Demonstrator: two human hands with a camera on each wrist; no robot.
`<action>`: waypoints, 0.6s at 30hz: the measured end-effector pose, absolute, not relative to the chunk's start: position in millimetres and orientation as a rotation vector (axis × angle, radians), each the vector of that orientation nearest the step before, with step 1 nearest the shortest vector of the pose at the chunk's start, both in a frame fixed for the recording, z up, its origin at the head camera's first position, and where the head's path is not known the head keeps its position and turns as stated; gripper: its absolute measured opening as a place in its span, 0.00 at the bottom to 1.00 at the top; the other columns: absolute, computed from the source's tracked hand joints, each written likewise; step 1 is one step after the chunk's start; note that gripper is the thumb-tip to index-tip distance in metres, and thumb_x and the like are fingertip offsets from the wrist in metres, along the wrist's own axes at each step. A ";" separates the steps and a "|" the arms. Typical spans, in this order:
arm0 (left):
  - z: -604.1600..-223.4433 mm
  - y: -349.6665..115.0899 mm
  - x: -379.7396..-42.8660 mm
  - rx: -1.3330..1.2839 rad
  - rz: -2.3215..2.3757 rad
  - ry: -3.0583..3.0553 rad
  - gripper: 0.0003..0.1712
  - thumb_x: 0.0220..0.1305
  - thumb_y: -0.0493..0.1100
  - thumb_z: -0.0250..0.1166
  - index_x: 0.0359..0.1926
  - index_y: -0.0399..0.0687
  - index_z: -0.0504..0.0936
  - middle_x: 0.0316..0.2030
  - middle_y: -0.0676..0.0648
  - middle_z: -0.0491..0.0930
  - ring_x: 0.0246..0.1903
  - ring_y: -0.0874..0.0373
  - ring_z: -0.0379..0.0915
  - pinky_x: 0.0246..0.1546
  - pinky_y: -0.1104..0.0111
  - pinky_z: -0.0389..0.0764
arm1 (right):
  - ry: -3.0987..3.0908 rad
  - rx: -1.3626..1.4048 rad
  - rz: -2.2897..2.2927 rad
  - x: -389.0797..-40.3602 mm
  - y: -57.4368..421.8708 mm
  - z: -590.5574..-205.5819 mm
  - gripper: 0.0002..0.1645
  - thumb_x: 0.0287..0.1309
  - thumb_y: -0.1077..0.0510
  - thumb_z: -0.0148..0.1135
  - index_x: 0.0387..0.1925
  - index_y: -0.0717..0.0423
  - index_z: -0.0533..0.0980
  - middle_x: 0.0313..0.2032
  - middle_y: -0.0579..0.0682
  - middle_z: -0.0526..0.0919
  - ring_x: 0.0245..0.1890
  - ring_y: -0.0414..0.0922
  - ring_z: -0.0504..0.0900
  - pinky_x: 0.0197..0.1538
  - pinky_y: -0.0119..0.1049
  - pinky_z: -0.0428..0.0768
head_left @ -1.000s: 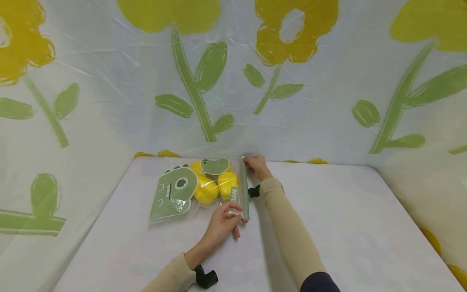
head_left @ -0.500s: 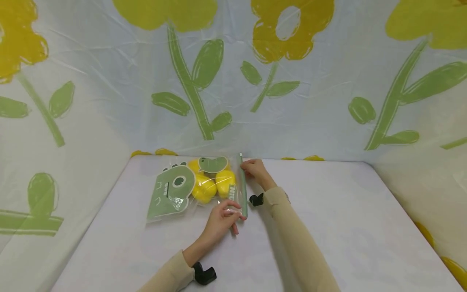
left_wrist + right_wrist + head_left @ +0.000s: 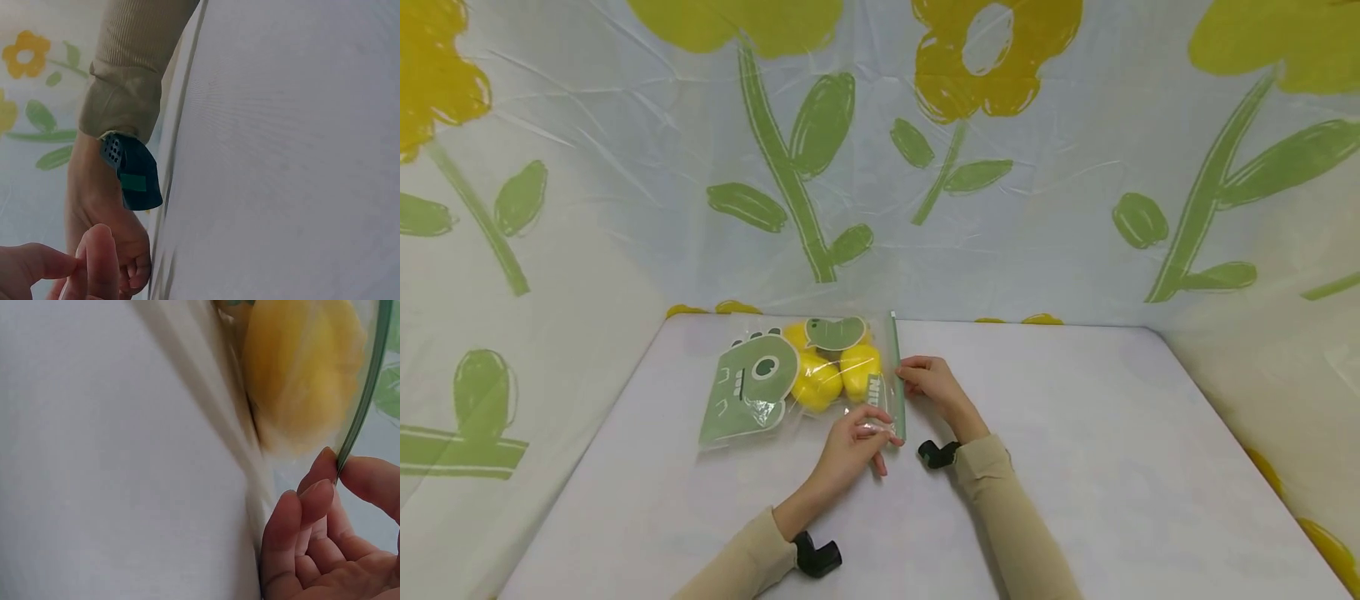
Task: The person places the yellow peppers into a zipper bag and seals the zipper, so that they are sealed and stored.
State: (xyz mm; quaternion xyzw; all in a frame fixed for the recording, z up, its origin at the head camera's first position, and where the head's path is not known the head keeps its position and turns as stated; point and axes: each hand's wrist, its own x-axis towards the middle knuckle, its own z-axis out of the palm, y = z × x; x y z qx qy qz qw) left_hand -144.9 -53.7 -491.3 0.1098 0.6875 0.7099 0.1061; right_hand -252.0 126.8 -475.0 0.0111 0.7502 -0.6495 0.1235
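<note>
A clear zip bag [image 3: 748,392] with a green dinosaur print lies flat at the back of the table, its green zip strip [image 3: 900,408] along the right side. Several rounded yellow fruits [image 3: 860,372], perhaps lemons, show through the plastic. My right hand [image 3: 936,385] pinches the strip about midway between thumb and fingers; the right wrist view shows thumb and fingertips meeting on the green strip [image 3: 370,387]. At the strip's near end, my left hand [image 3: 842,454] pinches the bag's corner. In the left wrist view the left thumb and fingers [image 3: 100,262] touch, and the bag is out of sight.
The white tabletop [image 3: 1112,467] extends to both sides and in front of the bag. A flower-printed cloth wall [image 3: 1037,242] rises behind it. Black wrist cameras [image 3: 817,557] sit on both cuffs.
My right hand has slid along the zip strip from its far end toward me, to about the middle. The left hand keeps its place at the near corner.
</note>
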 end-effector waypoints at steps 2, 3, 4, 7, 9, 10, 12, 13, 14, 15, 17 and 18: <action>-492.7 -53.9 -145.9 0.330 2.083 2.029 0.12 0.67 0.32 0.59 0.51 0.38 0.74 0.37 0.39 0.87 0.17 0.34 0.75 0.23 0.66 0.78 | 2.173 0.031 -1.910 -252.3 126.8 -476.9 0.18 0.61 0.62 0.62 0.49 0.73 0.77 0.24 0.45 0.78 0.23 0.40 0.75 0.32 0.30 0.76; -492.4 -54.0 -145.9 0.333 2.081 2.031 0.12 0.67 0.32 0.59 0.51 0.38 0.74 0.37 0.39 0.87 0.16 0.35 0.75 0.23 0.66 0.78 | 2.166 0.032 -1.920 -252.5 126.8 -477.5 0.18 0.61 0.62 0.62 0.49 0.73 0.76 0.24 0.45 0.78 0.24 0.40 0.75 0.33 0.30 0.76; -492.3 -54.0 -146.1 0.335 2.076 2.032 0.12 0.67 0.32 0.59 0.50 0.37 0.74 0.37 0.39 0.87 0.16 0.35 0.75 0.23 0.67 0.78 | 2.158 0.034 -1.929 -252.6 127.0 -477.8 0.18 0.61 0.63 0.62 0.49 0.73 0.76 0.24 0.45 0.79 0.24 0.40 0.75 0.33 0.30 0.76; -492.3 -54.4 -147.1 0.348 2.052 2.023 0.12 0.67 0.32 0.58 0.51 0.37 0.74 0.37 0.38 0.86 0.16 0.38 0.76 0.21 0.69 0.76 | 2.142 0.041 -1.955 -252.3 127.7 -478.5 0.17 0.61 0.64 0.62 0.48 0.74 0.76 0.25 0.45 0.79 0.24 0.40 0.75 0.33 0.30 0.77; -490.2 -56.8 -147.5 0.364 2.004 2.001 0.13 0.68 0.34 0.58 0.52 0.38 0.73 0.38 0.38 0.86 0.17 0.41 0.78 0.19 0.70 0.74 | 2.125 0.052 -1.981 -252.5 127.9 -479.1 0.16 0.61 0.65 0.62 0.47 0.74 0.77 0.25 0.45 0.79 0.23 0.40 0.76 0.33 0.30 0.78; -488.5 -59.3 -148.1 0.377 1.966 1.985 0.14 0.69 0.35 0.58 0.54 0.40 0.72 0.38 0.38 0.86 0.17 0.43 0.79 0.19 0.71 0.73 | 2.116 0.055 -1.990 -252.6 128.1 -479.6 0.15 0.61 0.65 0.62 0.47 0.74 0.77 0.25 0.45 0.80 0.23 0.40 0.76 0.33 0.30 0.78; -482.1 -69.1 -148.5 0.416 1.869 1.934 0.17 0.70 0.37 0.57 0.58 0.43 0.71 0.39 0.38 0.86 0.19 0.47 0.81 0.18 0.71 0.71 | 2.099 0.061 -2.003 -252.9 128.3 -480.3 0.15 0.61 0.66 0.62 0.47 0.74 0.77 0.26 0.45 0.81 0.23 0.40 0.77 0.33 0.30 0.79; -476.6 -76.0 -148.5 0.445 1.806 1.917 0.19 0.70 0.38 0.56 0.60 0.45 0.70 0.39 0.39 0.86 0.20 0.48 0.82 0.18 0.71 0.70 | 2.092 0.070 -2.005 -253.0 128.1 -480.3 0.15 0.61 0.66 0.62 0.46 0.74 0.77 0.26 0.45 0.81 0.23 0.40 0.77 0.33 0.31 0.79; -470.0 -84.7 -149.1 0.475 1.751 1.905 0.20 0.71 0.40 0.56 0.62 0.46 0.70 0.40 0.39 0.86 0.21 0.49 0.82 0.19 0.70 0.70 | 2.091 0.071 -2.004 -253.1 128.1 -480.4 0.15 0.61 0.66 0.62 0.46 0.74 0.77 0.26 0.45 0.81 0.23 0.40 0.77 0.33 0.31 0.79; -462.4 -95.1 -150.3 0.516 1.705 1.904 0.21 0.72 0.40 0.55 0.64 0.46 0.69 0.41 0.38 0.86 0.22 0.49 0.83 0.20 0.70 0.72 | 2.091 0.070 -2.002 -253.2 128.1 -480.4 0.16 0.61 0.66 0.62 0.47 0.74 0.77 0.26 0.46 0.81 0.23 0.40 0.77 0.34 0.31 0.79; -445.3 -119.5 -153.5 0.559 1.654 1.972 0.22 0.73 0.43 0.55 0.65 0.46 0.69 0.40 0.37 0.84 0.23 0.49 0.82 0.21 0.68 0.73 | 2.094 0.066 -1.996 -253.6 128.1 -480.2 0.16 0.61 0.65 0.62 0.47 0.74 0.77 0.27 0.46 0.81 0.24 0.40 0.77 0.34 0.31 0.80; -436.5 -132.5 -156.5 0.571 1.651 2.039 0.22 0.73 0.43 0.55 0.64 0.45 0.70 0.40 0.36 0.83 0.23 0.47 0.81 0.21 0.68 0.73 | 2.094 0.067 -1.995 -253.8 128.2 -480.4 0.16 0.61 0.65 0.62 0.47 0.74 0.77 0.27 0.46 0.81 0.24 0.41 0.77 0.34 0.31 0.79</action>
